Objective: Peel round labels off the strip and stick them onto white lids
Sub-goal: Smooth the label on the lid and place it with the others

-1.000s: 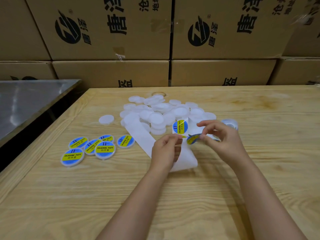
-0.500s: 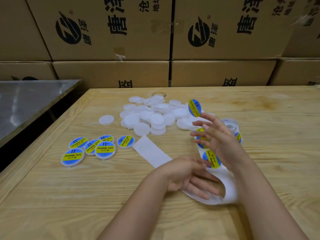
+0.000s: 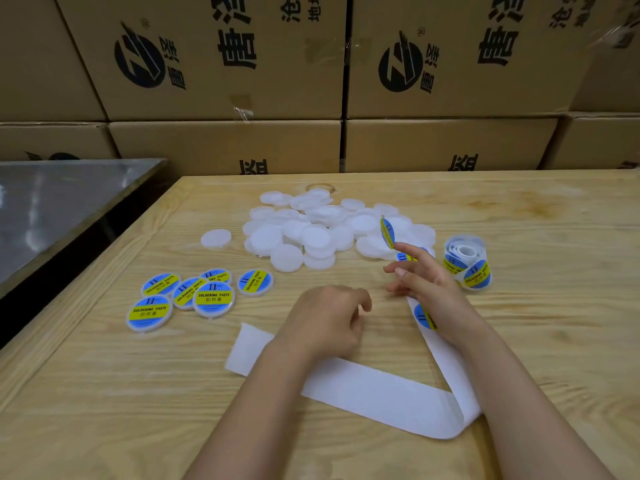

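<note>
A round blue-and-yellow label (image 3: 388, 233) stands on edge, stuck to the tip of my right hand's (image 3: 429, 285) straight index finger, just above the pile of bare white lids (image 3: 311, 233). The white backing strip (image 3: 381, 393) runs from under my left wrist, folds at the right and rises behind my right palm, where another label (image 3: 424, 317) sits on it. My left hand (image 3: 325, 320) hovers over the strip with loosely curled fingers and holds nothing I can see. The label roll (image 3: 467, 265) stands right of my right hand.
Several labelled lids (image 3: 187, 296) lie in a cluster at the left of the wooden table (image 3: 104, 410). One bare lid (image 3: 215, 238) lies apart from the pile. Cardboard boxes (image 3: 225, 64) wall off the back; a steel table (image 3: 52, 209) stands left.
The label came off the strip onto my right fingertip and now hovers at the lid pile. The empty strip slid toward me and folded; my left hand moved left and curled.
</note>
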A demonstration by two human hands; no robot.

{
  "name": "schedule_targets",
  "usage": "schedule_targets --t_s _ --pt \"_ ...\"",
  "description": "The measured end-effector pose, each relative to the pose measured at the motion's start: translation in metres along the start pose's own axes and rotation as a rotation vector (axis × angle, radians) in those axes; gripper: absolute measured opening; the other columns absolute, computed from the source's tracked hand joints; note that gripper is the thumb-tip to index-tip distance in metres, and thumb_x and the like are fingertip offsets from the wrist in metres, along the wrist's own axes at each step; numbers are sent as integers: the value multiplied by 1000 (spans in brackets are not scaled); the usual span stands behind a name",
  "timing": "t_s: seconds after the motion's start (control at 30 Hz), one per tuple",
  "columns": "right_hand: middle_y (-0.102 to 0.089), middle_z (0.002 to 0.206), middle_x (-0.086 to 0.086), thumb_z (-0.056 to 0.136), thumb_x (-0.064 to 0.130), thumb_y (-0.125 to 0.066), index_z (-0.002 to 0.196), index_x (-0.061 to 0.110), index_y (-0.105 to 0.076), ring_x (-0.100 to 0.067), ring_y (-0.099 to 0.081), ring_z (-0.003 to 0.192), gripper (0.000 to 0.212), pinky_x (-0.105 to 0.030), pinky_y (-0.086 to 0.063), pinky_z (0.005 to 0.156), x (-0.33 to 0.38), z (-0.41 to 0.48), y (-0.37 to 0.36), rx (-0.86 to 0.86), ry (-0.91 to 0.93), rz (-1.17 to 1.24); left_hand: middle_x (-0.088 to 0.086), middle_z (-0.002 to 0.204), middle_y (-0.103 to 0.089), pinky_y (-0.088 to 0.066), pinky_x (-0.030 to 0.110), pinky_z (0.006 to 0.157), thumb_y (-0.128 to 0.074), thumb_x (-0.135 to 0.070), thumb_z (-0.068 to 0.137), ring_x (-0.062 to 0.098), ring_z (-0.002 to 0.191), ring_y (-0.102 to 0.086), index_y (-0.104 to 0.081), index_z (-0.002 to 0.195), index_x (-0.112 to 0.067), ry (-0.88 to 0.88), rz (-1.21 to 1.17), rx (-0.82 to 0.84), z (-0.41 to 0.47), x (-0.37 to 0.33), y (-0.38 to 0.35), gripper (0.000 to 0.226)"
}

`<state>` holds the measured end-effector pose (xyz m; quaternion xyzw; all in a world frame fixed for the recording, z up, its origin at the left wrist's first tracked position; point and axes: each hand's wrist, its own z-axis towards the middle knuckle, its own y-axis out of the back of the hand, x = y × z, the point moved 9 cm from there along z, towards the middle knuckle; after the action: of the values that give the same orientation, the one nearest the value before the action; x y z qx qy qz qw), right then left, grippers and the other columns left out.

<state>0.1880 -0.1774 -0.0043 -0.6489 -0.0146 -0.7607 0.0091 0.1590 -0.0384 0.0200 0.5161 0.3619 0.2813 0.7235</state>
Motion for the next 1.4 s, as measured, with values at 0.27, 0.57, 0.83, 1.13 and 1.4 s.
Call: schedule_targets --t_s 0.27,0.57,0.83,1.13,1.4 --pt "-64 100 -5 93 4 -51 120 30 -56 -12 -66 82 38 -30 -49 89 -3 4 4 -25 9 -53 9 72 -69 -54 24 56 -74 -17 78 15 52 -64 -62 88 -12 108 -640 787 -35 -63 -57 16" --pt "-62 103 -7 90 2 -54 112 19 -62 -10 -62 78 28 -23 -49 83 0 2 0 -55 -9 -73 0 142 -44 -22 41 110 -40 -36 95 18 133 -36 -41 136 -21 444 132 -188 1 81 14 43" --pt "-62 101 -6 90 1 -55 110 18 -63 -12 -60 79 28 -21 -49 82 1 1 -1 -81 -15 -86 2 120 -49 4 49 108 -45 -43 90 24 122 -37 -58 115 -24 494 300 -296 -3 105 1 34" --pt "-59 91 -10 90 -1 -54 111 18 -62 -17 -60 77 29 -13 -49 75 8 1 -4 -91 20 -81 -12 108 -58 -14 27 101 -71 -40 75 12 111 -51 -60 103 -30 413 -151 -464 -8 103 8 31" --pt "-72 84 3 88 2 -57 113 33 -56 -8 -64 76 39 -18 -50 79 1 5 -21 -46 1 -128 -2 127 -56 -47 31 96 -64 14 73 4 120 -51 -47 124 -36 176 -1047 -257 6 51 -7 73"
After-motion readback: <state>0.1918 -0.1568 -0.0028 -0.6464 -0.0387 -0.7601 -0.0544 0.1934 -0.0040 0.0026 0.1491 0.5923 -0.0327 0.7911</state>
